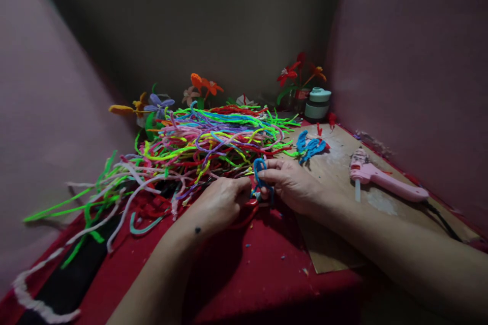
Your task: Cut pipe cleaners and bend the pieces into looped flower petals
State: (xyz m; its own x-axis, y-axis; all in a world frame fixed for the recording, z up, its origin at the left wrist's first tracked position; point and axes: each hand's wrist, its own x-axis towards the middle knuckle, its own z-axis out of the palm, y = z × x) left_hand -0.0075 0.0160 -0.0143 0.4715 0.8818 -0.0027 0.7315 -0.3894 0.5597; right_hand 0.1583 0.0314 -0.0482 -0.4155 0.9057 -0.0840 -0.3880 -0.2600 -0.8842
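Note:
Between my two hands, above the red cloth, is a blue pipe cleaner point(260, 168) bent into narrow loops. My right hand point(292, 183) pinches it between thumb and fingers. My left hand point(224, 197) is closed at the lower left side of the loops, its fingertips on the blue strand and partly hidden. Just beneath the fingers shows a curved red piece point(249, 204), whose kind I cannot make out. Beyond my right hand, a bunch of looped blue pipe cleaners point(310, 148) lies on the board.
A big tangled heap of coloured pipe cleaners point(217, 137) spreads to the left. On the brown board point(331, 244) rests a pink glue gun point(389, 180) with a black cord. Pipe-cleaner flowers point(206, 84) and a lidded cup point(317, 104) stand at the back. Walls rise on both sides.

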